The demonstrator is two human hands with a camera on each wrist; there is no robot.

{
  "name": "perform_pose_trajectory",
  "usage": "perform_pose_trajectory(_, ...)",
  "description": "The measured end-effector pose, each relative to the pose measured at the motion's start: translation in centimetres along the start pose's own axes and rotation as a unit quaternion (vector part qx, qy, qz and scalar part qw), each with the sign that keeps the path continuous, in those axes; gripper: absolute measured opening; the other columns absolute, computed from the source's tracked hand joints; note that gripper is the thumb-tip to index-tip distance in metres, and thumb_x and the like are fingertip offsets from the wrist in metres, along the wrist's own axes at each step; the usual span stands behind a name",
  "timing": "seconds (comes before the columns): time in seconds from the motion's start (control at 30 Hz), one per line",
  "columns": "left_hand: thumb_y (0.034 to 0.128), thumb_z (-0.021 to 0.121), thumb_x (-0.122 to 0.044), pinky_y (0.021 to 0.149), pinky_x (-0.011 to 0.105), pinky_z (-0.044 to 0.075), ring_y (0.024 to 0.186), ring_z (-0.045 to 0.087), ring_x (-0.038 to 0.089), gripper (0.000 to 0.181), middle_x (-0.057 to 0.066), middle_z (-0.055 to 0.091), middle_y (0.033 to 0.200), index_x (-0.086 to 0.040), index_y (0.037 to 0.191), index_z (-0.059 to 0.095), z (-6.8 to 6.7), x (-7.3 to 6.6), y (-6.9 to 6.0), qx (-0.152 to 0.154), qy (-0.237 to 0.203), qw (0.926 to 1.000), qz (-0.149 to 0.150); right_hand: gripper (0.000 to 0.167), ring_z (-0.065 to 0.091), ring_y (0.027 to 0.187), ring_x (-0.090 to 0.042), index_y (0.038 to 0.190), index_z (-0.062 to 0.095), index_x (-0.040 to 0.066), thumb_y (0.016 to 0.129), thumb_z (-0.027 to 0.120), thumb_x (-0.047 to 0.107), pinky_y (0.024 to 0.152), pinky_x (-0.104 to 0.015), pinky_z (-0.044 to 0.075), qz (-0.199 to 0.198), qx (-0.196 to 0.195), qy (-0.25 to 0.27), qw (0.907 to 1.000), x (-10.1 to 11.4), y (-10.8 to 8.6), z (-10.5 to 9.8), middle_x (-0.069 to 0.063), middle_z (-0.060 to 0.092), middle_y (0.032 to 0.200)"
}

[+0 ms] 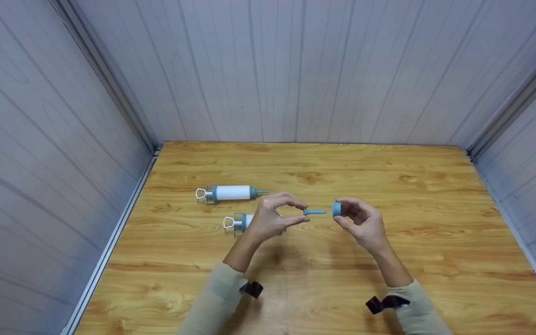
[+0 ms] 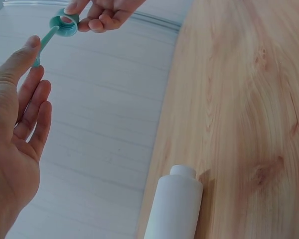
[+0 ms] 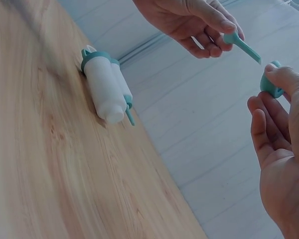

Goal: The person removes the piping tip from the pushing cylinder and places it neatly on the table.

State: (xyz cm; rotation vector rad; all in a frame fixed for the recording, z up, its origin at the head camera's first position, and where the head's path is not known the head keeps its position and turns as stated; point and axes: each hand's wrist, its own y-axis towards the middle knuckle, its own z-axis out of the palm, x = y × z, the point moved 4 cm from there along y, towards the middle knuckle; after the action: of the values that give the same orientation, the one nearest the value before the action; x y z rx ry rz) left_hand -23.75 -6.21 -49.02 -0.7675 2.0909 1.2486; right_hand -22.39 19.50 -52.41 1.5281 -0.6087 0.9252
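Between thumb and fingertips, my left hand (image 1: 272, 216) pinches the wide end of a teal tapered nozzle (image 1: 315, 212), its thin tip pointing right. My right hand (image 1: 365, 223) holds a teal ring-shaped screw cap (image 1: 337, 209) by its edges. In the left wrist view the cap (image 2: 65, 24) shows a round hole, and the nozzle's tip appears close to it; the head view shows a small gap between them. Below the left hand lies a white tube (image 3: 105, 89) with a teal collar, a pull handle and a bare neck, partly hidden in the head view.
Farther back on the wooden table (image 1: 389, 186) lies a second white tube (image 1: 233, 192) with teal ends, a handle and a fitted nozzle pointing right. Pale panel walls (image 1: 296, 70) stand behind and at both sides.
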Motion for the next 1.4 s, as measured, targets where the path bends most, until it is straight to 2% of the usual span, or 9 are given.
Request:
perform_pose_trajectory(0.1, 0.09, 0.095, -0.011, 0.097, 0.035, 0.067, 0.101, 0.08, 0.029, 0.022, 0.013, 0.085, 0.106, -0.002, 0.108, 0.086, 0.2, -0.1, 0.3, 0.001, -0.002, 1.0, 0.003, 0.038, 0.074, 0.098, -0.004, 0.127, 0.065, -0.026, 0.09, 0.073, -0.025, 0.083, -0.017, 0.062, 0.002, -0.009, -0.005, 0.9999, -0.1, -0.2, -0.7, 0.008, 0.079, 0.11)
perform_pose_trajectory(0.27, 0.0919, 0.094, -0.012, 0.098, 0.046, 0.067, 0.101, 0.08, 0.029, 0.021, 0.014, 0.084, 0.106, -0.001, 0.108, 0.086, 0.6, -0.3, 1.0, 0.011, -0.009, 0.9999, 0.006, 0.038, 0.074, 0.097, -0.007, 0.128, 0.066, -0.024, 0.096, 0.081, -0.01, 0.085, -0.017, 0.063, 0.0, -0.027, -0.008, 0.9996, -0.1, -0.7, -2.1, 0.006, 0.08, 0.11)
perform_pose_trajectory(0.37, 0.0927, 0.093, -0.012, 0.098, 0.048, 0.067, 0.102, 0.08, 0.029, 0.02, 0.014, 0.084, 0.107, -0.003, 0.109, 0.086, 0.9, -0.5, 1.3, 0.014, -0.012, 0.9998, 0.009, 0.039, 0.075, 0.097, -0.008, 0.128, 0.066, -0.024, 0.096, 0.082, -0.008, 0.085, -0.017, 0.063, -0.003, -0.038, -0.01, 0.9992, 0.0, -0.8, -3.1, 0.006, 0.081, 0.11)
perform_pose_trajectory(0.63, 0.0925, 0.093, -0.014, 0.097, 0.031, 0.065, 0.104, 0.08, 0.027, 0.021, 0.011, 0.085, 0.109, -0.007, 0.111, 0.087, 1.8, -0.7, 2.2, 0.013, -0.005, 0.9999, -0.005, 0.038, 0.077, 0.099, -0.007, 0.129, 0.066, -0.024, 0.095, 0.079, -0.014, 0.085, -0.017, 0.064, 0.005, -0.06, -0.009, 0.9982, 0.0, -1.1, -5.2, 0.005, 0.081, 0.111)
perform_pose_trajectory(0.77, 0.0941, 0.092, -0.014, 0.101, 0.035, 0.065, 0.109, 0.078, 0.028, 0.021, 0.011, 0.084, 0.113, -0.006, 0.113, 0.087, 2.4, -0.5, 2.7, 0.024, -0.015, 0.9989, -0.038, 0.039, 0.077, 0.099, -0.006, 0.129, 0.065, -0.025, 0.095, 0.08, -0.012, 0.085, -0.017, 0.064, 0.011, -0.064, -0.019, 0.9977, -0.1, -1.3, -6.0, 0.006, 0.081, 0.111)
perform_pose_trajectory(0.87, 0.0958, 0.09, -0.014, 0.106, 0.041, 0.064, 0.114, 0.077, 0.029, 0.021, 0.012, 0.083, 0.116, -0.005, 0.114, 0.086, 2.9, -0.2, 3.0, 0.041, -0.023, 0.997, -0.062, 0.038, 0.077, 0.099, -0.006, 0.129, 0.064, -0.025, 0.094, 0.077, -0.018, 0.085, -0.016, 0.064, 0.012, -0.069, -0.024, 0.9972, -0.2, -1.3, -6.6, 0.007, 0.082, 0.111)
perform_pose_trajectory(0.97, 0.0968, 0.09, -0.015, 0.108, 0.046, 0.063, 0.116, 0.076, 0.029, 0.021, 0.013, 0.082, 0.118, -0.004, 0.115, 0.085, 3.3, 0.1, 3.4, 0.054, -0.024, 0.9956, -0.073, 0.039, 0.077, 0.1, -0.004, 0.129, 0.064, -0.025, 0.092, 0.072, -0.026, 0.085, -0.016, 0.064, 0.015, -0.076, -0.026, 0.9967, -0.3, -1.3, -7.2, 0.007, 0.082, 0.111)
perform_pose_trajectory(1.1, 0.0965, 0.089, -0.012, 0.108, 0.049, 0.063, 0.115, 0.075, 0.03, 0.02, 0.014, 0.081, 0.117, -0.004, 0.114, 0.084, 3.9, 0.5, 3.7, 0.068, -0.025, 0.9947, -0.073, 0.04, 0.078, 0.099, -0.004, 0.13, 0.065, -0.024, 0.091, 0.071, -0.027, 0.084, -0.016, 0.064, 0.023, -0.08, -0.034, 0.996, -0.6, -1.4, -7.9, 0.007, 0.082, 0.11)
perform_pose_trajectory(1.4, 0.0958, 0.089, -0.009, 0.108, 0.036, 0.063, 0.115, 0.075, 0.031, 0.019, 0.015, 0.081, 0.119, -0.003, 0.113, 0.084, 5.6, 1.5, 4.0, 0.09, -0.034, 0.9922, -0.079, 0.04, 0.078, 0.098, -0.004, 0.131, 0.063, -0.026, 0.091, 0.071, -0.028, 0.085, -0.016, 0.064, 0.037, -0.082, -0.049, 0.9948, -1.1, -2.0, -9.3, 0.007, 0.082, 0.107)
